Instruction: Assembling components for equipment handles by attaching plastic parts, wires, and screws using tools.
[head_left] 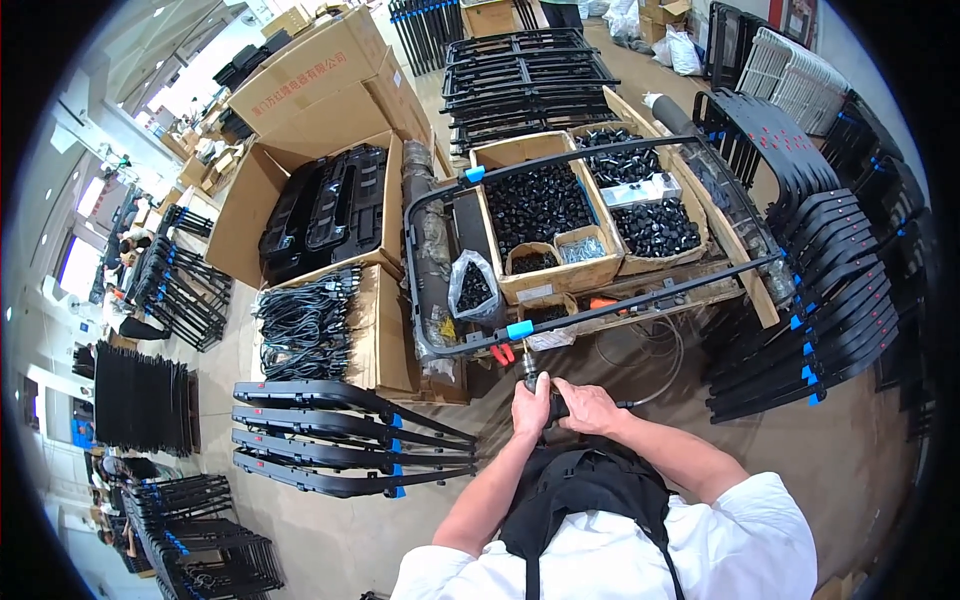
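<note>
My left hand [530, 406] is closed around the front of a power screwdriver [530, 370]. My right hand [587, 408] wraps the rear grip of the same tool, beside the left one. The driver's bit points at the near bar of a black tubular frame [640, 304], close by a blue pad [520, 331]; I cannot tell whether it touches. This frame lies across padded rolls on a bench, over cardboard boxes of black plastic parts [541, 205]. A small box of silver screws [582, 250] sits among them. Red-handled pliers [502, 354] lie near the bit.
A thin hose [660, 390] loops to the right of my hands. Stacked black frames [340, 440] stand at near left, more [830, 290] at right. A carton of black plastic housings [335, 205] and a box of black cables [305, 325] are left of the bench.
</note>
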